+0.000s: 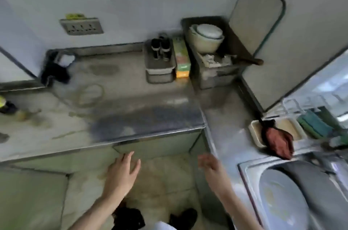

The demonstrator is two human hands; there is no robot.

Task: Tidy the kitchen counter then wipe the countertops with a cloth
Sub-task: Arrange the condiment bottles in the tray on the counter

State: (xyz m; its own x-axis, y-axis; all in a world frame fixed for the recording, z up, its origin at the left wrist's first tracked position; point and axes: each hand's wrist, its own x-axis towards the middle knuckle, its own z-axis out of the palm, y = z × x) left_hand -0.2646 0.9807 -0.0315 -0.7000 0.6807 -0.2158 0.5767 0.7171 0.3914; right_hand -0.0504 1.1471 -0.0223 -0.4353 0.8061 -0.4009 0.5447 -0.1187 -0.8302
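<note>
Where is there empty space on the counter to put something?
The wide middle of the grey steel counter is bare, from the black object to the grey tray of dark bottles. The back right corner is crowded: tray, green-orange box, metal bin of white bowls.

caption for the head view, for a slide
Open left hand and right hand before the stained counter; reddish cloth beside the sink.

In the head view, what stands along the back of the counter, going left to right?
black object → tray of dark bottles → green and orange box → metal bin of bowls → leaning board
</note>
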